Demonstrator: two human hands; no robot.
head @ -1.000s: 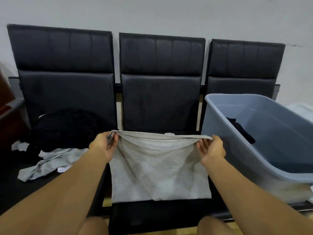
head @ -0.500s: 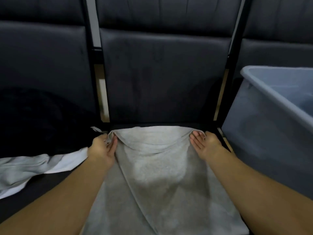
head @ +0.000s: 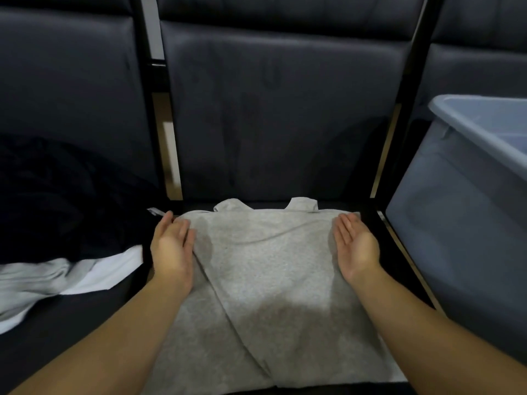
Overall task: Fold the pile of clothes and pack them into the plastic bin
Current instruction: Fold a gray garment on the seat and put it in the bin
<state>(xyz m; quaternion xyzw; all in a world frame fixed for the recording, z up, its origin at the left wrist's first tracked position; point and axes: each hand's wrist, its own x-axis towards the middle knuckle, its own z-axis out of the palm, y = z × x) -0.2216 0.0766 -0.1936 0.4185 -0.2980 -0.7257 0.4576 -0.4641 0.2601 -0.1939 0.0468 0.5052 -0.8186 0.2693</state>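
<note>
Flanking grey garment [head: 273,269] edges: left hand [head: 171,248], right hand [head: 356,248], grips wide.

no readable text anywhere

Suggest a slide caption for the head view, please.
Open hands, left and right, flank a grey garment beside the plastic bin.

Dim, flat indoor light with a cool grey cast. A broad soft shadow lies on the grey cloth [head: 273,280] toward six o'clock. The dark clothes [head: 57,201] at nine o'clock lose all detail in blackness. The whole frame is slightly soft, and straight lines bow toward the edges.
</note>
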